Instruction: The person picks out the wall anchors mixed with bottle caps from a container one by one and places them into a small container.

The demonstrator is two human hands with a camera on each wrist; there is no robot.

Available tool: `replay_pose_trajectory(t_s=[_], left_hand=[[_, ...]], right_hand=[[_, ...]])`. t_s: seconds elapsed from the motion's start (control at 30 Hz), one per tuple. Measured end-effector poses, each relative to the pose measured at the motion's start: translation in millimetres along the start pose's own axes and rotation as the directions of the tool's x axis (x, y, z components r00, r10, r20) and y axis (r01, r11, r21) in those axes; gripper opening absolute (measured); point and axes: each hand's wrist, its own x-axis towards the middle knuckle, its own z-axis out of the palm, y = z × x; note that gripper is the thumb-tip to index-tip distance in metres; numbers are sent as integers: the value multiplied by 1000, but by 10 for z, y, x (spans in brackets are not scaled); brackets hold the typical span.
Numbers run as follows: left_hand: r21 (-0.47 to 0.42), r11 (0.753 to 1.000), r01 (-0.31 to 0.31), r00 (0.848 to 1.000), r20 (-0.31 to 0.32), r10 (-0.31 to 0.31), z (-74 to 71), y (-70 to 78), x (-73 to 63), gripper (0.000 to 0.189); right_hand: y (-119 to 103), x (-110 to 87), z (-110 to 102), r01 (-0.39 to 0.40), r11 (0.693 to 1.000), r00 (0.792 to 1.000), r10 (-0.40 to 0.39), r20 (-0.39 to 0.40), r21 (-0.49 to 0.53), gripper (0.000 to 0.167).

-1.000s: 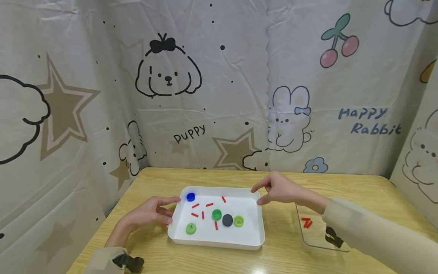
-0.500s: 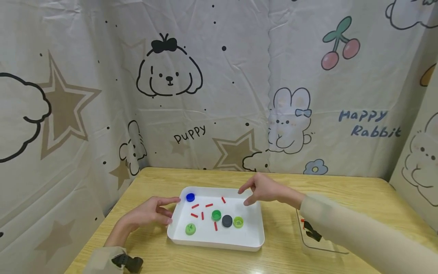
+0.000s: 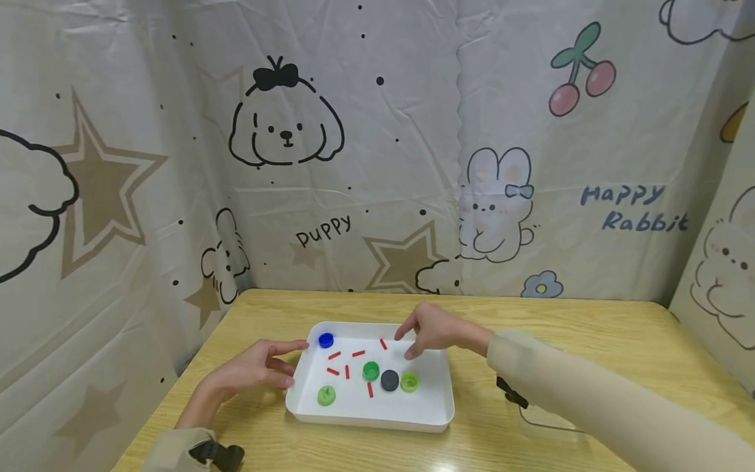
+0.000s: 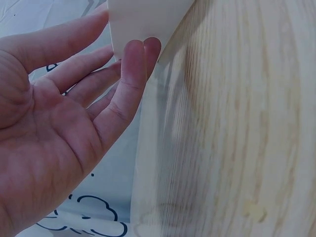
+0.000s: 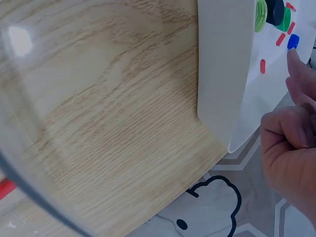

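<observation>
A white tray (image 3: 413, 412) sits on the wooden table, holding several small red sticks (image 3: 347, 372) and several round caps. Among the caps are a blue one (image 3: 326, 340), a green one (image 3: 371, 371), a dark grey one (image 3: 389, 381), a yellow-green one (image 3: 409, 381) and a light green one (image 3: 326, 395). The fingertips of my left hand (image 3: 250, 368) rest against the tray's left wall, fingers loosely extended. Over the tray's back right part hovers my right hand (image 3: 433, 328), thumb and index finger apart, close to one red stick (image 3: 383, 344), with nothing between them.
To the right of the tray stands a clear container (image 3: 551, 427), largely covered by my right sleeve (image 3: 560, 380). A red piece (image 5: 6, 187) shows by its edge in the right wrist view. A printed curtain (image 3: 377, 164) hangs behind the table.
My right hand has moved left from the tray's right rim to over its inside, near the back red stick. The left hand stays at the left wall.
</observation>
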Motion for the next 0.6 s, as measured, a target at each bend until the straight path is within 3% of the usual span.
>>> replay_pose_trajectory(t_s=[0.33, 0.6], left_hand=[[7, 1000, 12, 1000, -9, -12, 16, 4, -5, 76], [33, 999, 20, 1000, -18, -19, 8, 16, 4, 76]], right_hand=[[-34, 118, 91, -29, 1000, 999, 29, 26, 1, 35], [-53, 177, 152, -13, 998, 998, 17, 60, -63, 35]])
